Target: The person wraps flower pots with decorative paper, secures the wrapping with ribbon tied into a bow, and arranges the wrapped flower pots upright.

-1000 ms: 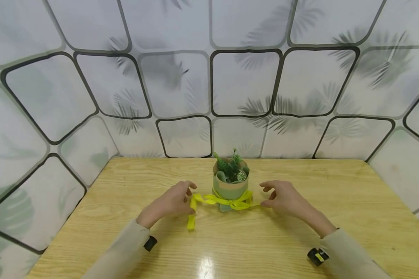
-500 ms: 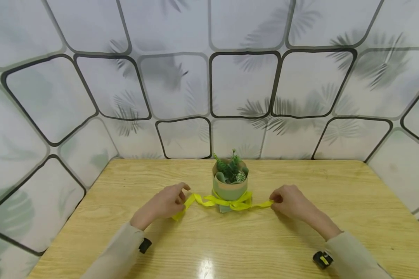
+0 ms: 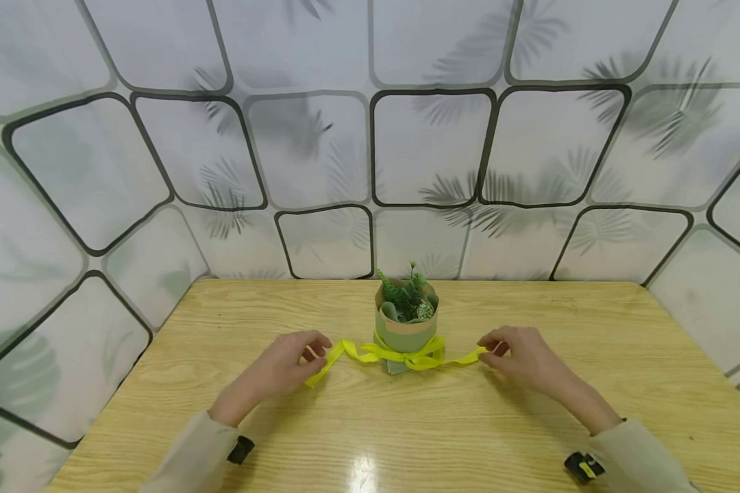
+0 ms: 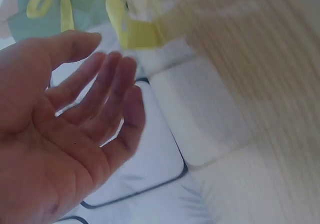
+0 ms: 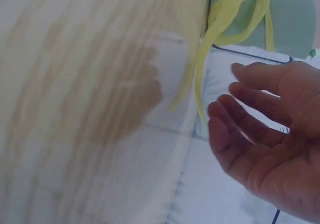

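A small bouquet of green leaves, wrapped in green paper, stands upright near the middle of the table. Round its lower part runs a yellow ribbon, tied in a bow, its two tails spread out left and right. Beside the left tail is my left hand; the left wrist view shows its fingers loosely bent, with nothing between them and the ribbon beyond. At the right tail's end is my right hand. In the right wrist view its fingers are relaxed and apart from the ribbon.
The wooden table reaches back to a patterned cloth wall close behind the bouquet. Wood shows on both sides of the bouquet and in front of it. A black wrist device sits under the right sleeve.
The ribbon's tails have been drawn outward, the left one swinging leftward and the right one stretching right. Both hands have moved apart and let the tails go. The bouquet stays in place.
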A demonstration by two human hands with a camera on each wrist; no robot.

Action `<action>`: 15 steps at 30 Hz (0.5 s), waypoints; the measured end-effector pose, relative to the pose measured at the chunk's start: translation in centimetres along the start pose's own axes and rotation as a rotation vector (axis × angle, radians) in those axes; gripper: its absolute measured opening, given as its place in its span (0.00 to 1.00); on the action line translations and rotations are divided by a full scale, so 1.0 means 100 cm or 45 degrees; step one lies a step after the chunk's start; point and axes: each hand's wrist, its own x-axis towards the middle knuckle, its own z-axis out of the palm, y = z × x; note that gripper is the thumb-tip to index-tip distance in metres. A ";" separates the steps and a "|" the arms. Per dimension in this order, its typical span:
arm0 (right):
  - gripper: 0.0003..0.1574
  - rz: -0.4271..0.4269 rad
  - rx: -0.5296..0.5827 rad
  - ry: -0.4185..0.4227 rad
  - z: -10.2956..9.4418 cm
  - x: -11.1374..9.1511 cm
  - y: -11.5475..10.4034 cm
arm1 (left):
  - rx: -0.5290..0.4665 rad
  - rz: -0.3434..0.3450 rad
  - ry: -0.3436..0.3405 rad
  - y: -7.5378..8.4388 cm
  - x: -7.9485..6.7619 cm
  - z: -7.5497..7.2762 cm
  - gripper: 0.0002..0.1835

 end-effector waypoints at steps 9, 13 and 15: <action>0.40 0.010 0.292 -0.057 0.021 0.020 -0.031 | -0.246 0.039 0.122 0.033 0.029 0.027 0.33; 0.43 0.050 0.377 -0.079 0.030 0.028 -0.043 | -0.370 0.031 0.031 0.037 0.041 0.036 0.39; 0.41 0.062 0.391 -0.065 0.034 0.030 -0.047 | -0.412 0.020 -0.002 0.038 0.044 0.039 0.39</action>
